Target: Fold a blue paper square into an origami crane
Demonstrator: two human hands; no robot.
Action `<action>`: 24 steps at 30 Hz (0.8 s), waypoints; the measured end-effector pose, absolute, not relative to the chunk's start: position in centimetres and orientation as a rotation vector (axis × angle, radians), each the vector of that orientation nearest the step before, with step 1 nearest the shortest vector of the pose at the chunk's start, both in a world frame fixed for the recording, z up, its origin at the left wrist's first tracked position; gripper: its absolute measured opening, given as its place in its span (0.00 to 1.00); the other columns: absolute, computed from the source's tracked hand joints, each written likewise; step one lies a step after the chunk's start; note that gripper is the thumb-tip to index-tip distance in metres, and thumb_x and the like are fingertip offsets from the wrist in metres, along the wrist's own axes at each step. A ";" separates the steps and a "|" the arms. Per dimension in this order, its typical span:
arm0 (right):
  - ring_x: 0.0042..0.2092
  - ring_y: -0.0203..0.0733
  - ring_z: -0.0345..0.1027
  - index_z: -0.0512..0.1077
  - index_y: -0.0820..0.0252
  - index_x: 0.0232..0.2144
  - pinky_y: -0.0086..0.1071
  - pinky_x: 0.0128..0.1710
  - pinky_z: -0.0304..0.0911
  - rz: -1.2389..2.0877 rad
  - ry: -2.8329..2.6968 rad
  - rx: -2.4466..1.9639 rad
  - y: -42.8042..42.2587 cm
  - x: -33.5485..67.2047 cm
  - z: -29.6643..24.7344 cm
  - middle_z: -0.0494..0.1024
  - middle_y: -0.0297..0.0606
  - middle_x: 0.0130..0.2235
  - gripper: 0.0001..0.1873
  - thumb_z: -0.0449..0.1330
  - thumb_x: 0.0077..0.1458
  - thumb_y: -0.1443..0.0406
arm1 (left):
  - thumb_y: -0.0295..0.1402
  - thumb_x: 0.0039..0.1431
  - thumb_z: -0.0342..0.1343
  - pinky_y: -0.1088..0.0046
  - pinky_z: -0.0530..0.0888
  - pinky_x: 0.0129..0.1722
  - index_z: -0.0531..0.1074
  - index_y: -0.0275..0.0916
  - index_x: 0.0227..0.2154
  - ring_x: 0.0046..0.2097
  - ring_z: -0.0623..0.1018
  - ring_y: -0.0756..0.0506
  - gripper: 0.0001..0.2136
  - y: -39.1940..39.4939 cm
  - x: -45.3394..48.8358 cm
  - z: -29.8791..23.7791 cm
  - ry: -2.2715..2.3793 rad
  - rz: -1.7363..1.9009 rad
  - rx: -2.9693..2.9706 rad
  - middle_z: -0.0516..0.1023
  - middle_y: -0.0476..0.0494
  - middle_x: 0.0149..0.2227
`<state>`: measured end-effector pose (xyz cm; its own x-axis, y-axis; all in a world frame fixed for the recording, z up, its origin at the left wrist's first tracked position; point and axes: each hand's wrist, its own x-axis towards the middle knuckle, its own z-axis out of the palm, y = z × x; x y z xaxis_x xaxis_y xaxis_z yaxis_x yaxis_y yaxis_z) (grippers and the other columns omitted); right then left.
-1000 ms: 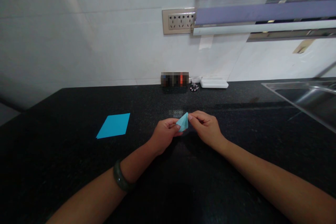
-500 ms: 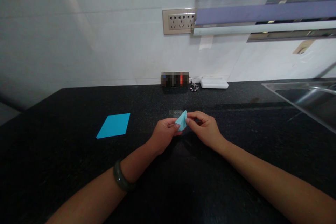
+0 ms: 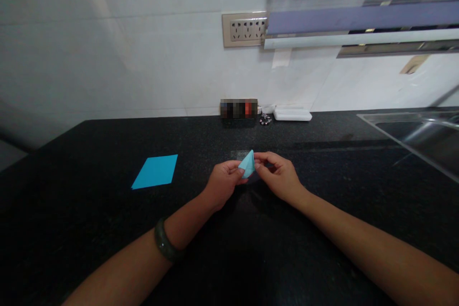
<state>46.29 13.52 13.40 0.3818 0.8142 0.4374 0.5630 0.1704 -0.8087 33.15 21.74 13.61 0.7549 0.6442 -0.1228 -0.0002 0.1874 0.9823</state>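
Note:
A small folded piece of light blue paper (image 3: 247,164) is held just above the black countertop (image 3: 89,229), pointing up. My left hand (image 3: 223,183) pinches its left side with curled fingers; a dark bangle (image 3: 164,244) sits on that wrist. My right hand (image 3: 278,176) pinches the paper's right edge near the tip, fingers closed. A flat blue paper sheet (image 3: 155,171) lies on the counter to the left, apart from both hands.
A steel sink (image 3: 419,135) is set into the counter at the right. Against the white wall stand a small dark box (image 3: 238,109), a white flat object (image 3: 292,114) and a wall socket strip (image 3: 244,29). A purple-grey hood (image 3: 362,14) overhangs upper right.
Both hands and the folded paper have shifted slightly left and up. My right fingers have moved closer over the paper's tip. The flat sheet has not moved.

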 end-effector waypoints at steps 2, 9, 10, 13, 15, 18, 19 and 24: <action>0.32 0.36 0.66 0.70 0.58 0.37 0.31 0.32 0.62 0.294 -1.272 -1.501 13.6 46.3 13.3 0.73 0.37 0.32 0.13 0.53 0.46 0.68 | 0.30 0.49 0.52 0.70 0.70 0.37 0.71 0.35 0.37 0.36 0.73 0.49 0.11 21.7 33.2 13.6 0.596 0.503 1.311 0.74 0.43 0.34; 0.36 0.37 0.68 0.70 0.59 0.38 0.34 0.37 0.63 0.358 -1.211 -1.456 13.7 46.5 12.8 0.75 0.38 0.36 0.15 0.53 0.45 0.71 | 0.30 0.49 0.52 0.70 0.70 0.37 0.70 0.34 0.37 0.36 0.73 0.49 0.11 21.8 33.1 13.3 0.576 0.507 1.313 0.74 0.42 0.34; 0.36 0.37 0.68 0.70 0.59 0.37 0.34 0.37 0.63 0.365 -1.209 -1.452 13.7 46.5 12.8 0.75 0.38 0.36 0.15 0.53 0.45 0.71 | 0.31 0.49 0.52 0.70 0.69 0.37 0.70 0.34 0.37 0.36 0.73 0.49 0.11 21.8 33.1 13.2 0.571 0.506 1.315 0.74 0.42 0.34; 0.35 0.37 0.68 0.70 0.59 0.37 0.33 0.36 0.63 0.379 -1.206 -1.445 13.7 46.4 13.1 0.75 0.38 0.35 0.14 0.53 0.46 0.69 | 0.31 0.49 0.52 0.70 0.69 0.37 0.70 0.34 0.37 0.35 0.73 0.49 0.11 21.9 33.0 13.3 0.570 0.503 1.322 0.74 0.42 0.34; 0.33 0.37 0.67 0.70 0.60 0.37 0.32 0.34 0.63 0.382 -1.218 -1.456 13.7 46.3 13.2 0.74 0.38 0.33 0.13 0.54 0.47 0.68 | 0.31 0.49 0.52 0.70 0.69 0.37 0.70 0.34 0.36 0.35 0.73 0.49 0.11 21.9 33.1 13.4 0.578 0.505 1.325 0.74 0.42 0.33; 0.32 0.36 0.66 0.70 0.60 0.37 0.31 0.32 0.63 0.372 -1.234 -1.479 13.6 46.3 13.4 0.74 0.38 0.32 0.12 0.53 0.48 0.66 | 0.31 0.48 0.52 0.70 0.69 0.37 0.71 0.34 0.35 0.35 0.73 0.49 0.10 21.8 33.2 13.5 0.599 0.516 1.323 0.74 0.43 0.32; 0.32 0.36 0.66 0.70 0.61 0.37 0.31 0.33 0.63 0.367 -1.238 -1.483 13.7 46.3 13.4 0.74 0.38 0.32 0.12 0.53 0.48 0.66 | 0.31 0.48 0.53 0.70 0.69 0.37 0.71 0.34 0.34 0.34 0.73 0.49 0.10 21.8 33.2 13.4 0.606 0.519 1.322 0.74 0.44 0.31; 0.32 0.36 0.66 0.70 0.60 0.38 0.31 0.31 0.63 0.366 -1.251 -1.496 13.7 46.3 13.2 0.73 0.37 0.32 0.13 0.54 0.47 0.66 | 0.32 0.46 0.56 0.72 0.68 0.35 0.70 0.33 0.32 0.32 0.72 0.50 0.10 21.7 33.3 13.1 0.597 0.532 1.345 0.73 0.45 0.29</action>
<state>46.28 13.75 13.19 0.3948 0.8353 0.3826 0.4975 0.1558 -0.8534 33.26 21.73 13.12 0.7402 0.6661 -0.0915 -0.0139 0.1512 0.9884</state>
